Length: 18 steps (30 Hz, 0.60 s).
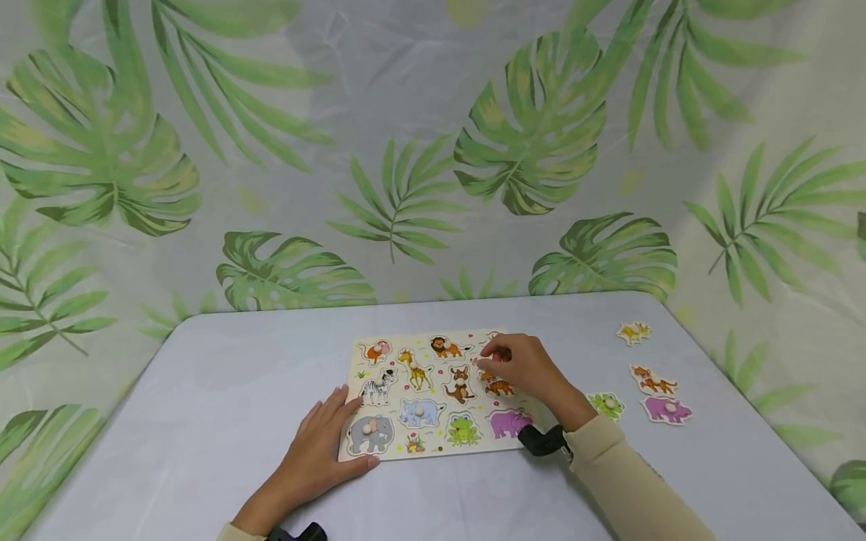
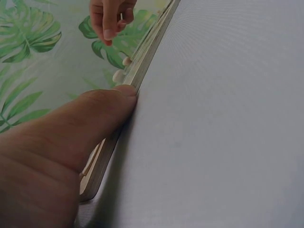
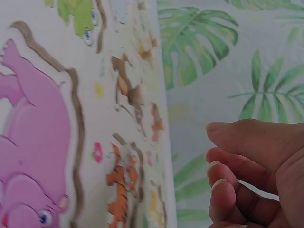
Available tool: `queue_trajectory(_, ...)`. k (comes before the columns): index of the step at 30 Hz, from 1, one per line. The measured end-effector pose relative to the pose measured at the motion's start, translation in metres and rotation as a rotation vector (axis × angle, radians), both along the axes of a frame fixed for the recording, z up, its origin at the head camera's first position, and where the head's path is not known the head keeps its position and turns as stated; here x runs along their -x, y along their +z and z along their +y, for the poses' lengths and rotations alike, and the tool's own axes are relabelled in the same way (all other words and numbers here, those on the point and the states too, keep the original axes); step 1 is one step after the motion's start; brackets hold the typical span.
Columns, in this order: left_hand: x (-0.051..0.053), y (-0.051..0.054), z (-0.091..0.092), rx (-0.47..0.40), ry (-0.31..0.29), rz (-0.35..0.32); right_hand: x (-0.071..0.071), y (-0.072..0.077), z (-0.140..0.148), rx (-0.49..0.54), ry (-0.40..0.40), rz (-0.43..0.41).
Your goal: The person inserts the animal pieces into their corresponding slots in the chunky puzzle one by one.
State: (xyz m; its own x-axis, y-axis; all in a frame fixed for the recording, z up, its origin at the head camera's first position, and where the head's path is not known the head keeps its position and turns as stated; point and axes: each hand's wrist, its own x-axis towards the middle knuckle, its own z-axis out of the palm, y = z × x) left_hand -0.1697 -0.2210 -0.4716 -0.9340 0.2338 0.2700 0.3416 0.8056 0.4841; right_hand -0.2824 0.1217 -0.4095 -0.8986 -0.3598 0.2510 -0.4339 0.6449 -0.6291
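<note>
A wooden animal puzzle board lies on the table. My left hand rests along its left side, with the thumb at the front edge near the grey elephant piece. In the left wrist view, that thumb presses against the board's edge. Over the board's right part hovers my right hand, close to the tiger picture. The right wrist view shows its fingers loosely bent, with a gap from the thumb and nothing between them. Knobbed lion, giraffe and zebra pieces sit in the board.
Right of the board lie a small yellow animal piece, a tiger piece, a knobbed frog piece and a knobbed purple hippo piece. A leaf-patterned cloth hangs behind the white table.
</note>
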Motion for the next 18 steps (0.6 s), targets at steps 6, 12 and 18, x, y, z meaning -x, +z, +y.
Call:
queue_trajectory(6, 0.000, 0.001, 0.000, -0.007, 0.001, -0.003, 0.002, 0.013, 0.010, 0.016, -0.028, 0.023)
queue_trajectory(12, 0.000, 0.000, 0.001, -0.004, 0.000, -0.009, 0.001, 0.016, 0.027, -0.018, -0.061, 0.033)
queue_trajectory(18, -0.001, 0.000, 0.001, 0.004, 0.006, -0.015, -0.002, 0.013, 0.045, -0.036, -0.090, 0.030)
